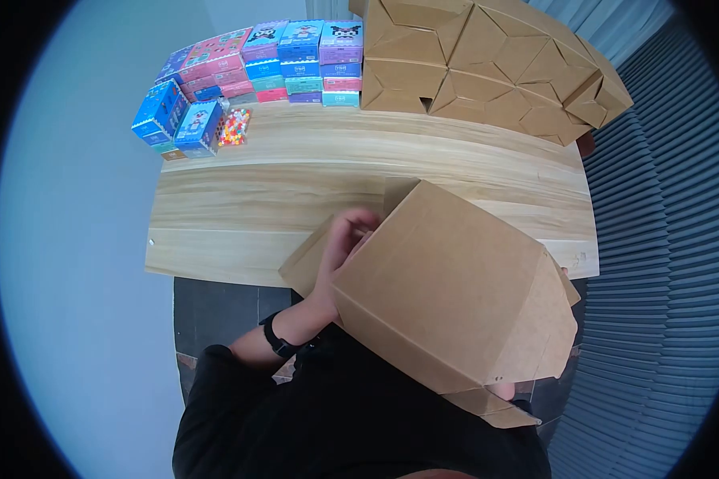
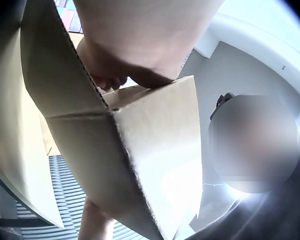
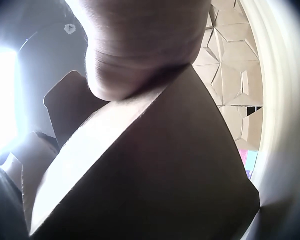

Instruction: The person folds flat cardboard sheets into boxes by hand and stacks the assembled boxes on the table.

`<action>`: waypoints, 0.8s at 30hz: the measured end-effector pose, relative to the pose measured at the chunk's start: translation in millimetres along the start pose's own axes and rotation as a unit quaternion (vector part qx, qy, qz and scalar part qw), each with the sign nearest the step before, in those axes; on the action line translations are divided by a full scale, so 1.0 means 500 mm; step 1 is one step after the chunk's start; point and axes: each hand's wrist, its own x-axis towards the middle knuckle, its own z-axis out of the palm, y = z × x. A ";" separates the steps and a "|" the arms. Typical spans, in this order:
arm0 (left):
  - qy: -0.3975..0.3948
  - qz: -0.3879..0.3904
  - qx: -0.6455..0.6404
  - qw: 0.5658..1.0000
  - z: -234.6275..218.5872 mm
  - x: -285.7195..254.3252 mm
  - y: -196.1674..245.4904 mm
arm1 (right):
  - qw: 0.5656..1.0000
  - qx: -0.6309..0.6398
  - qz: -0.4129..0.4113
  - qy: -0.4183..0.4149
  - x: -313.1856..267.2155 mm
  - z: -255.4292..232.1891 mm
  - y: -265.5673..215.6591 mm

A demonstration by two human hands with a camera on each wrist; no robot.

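Note:
A large brown cardboard box (image 1: 447, 271) is held tilted over the table's front edge, with flaps standing out at both ends. At its left end my left hand (image 1: 346, 239) grips the edge, fingers bent in toward the opening and slightly blurred. In the left wrist view, curled fingers (image 2: 110, 82) show past a cardboard edge. Most of my right hand (image 1: 503, 389) is hidden behind the right end of the box; only a bit of skin shows by the lower flap (image 1: 495, 407). The right wrist view has the heel of that hand against the box, its fingers out of sight.
Folded cardboard boxes (image 1: 487, 72) are stacked at the back right of the wooden table (image 1: 256, 191). Colourful small boxes (image 1: 299, 48) stand in stacks at the back left, beside a clear bag of coloured beads (image 1: 234, 128). A pleated grey curtain (image 1: 663, 239) hangs at the right.

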 end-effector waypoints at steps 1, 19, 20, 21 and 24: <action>0.054 0.057 -0.013 0.997 0.010 0.003 -0.001 | 1.000 -0.002 -0.003 -0.003 -0.096 -0.018 -0.021; 0.072 -0.108 -0.075 0.989 -0.066 0.077 0.032 | 0.997 -0.038 -0.055 -0.031 0.015 0.195 -0.014; 0.066 -0.109 -0.074 0.989 -0.065 0.081 0.042 | 0.997 -0.042 -0.058 -0.029 0.017 0.194 -0.013; 0.059 -0.067 -0.066 0.994 -0.065 0.085 0.051 | 0.997 -0.046 -0.061 -0.028 0.015 0.192 -0.017; 0.058 0.028 0.009 0.998 -0.013 0.075 0.071 | 0.995 0.076 -0.063 -0.005 0.042 0.245 -0.091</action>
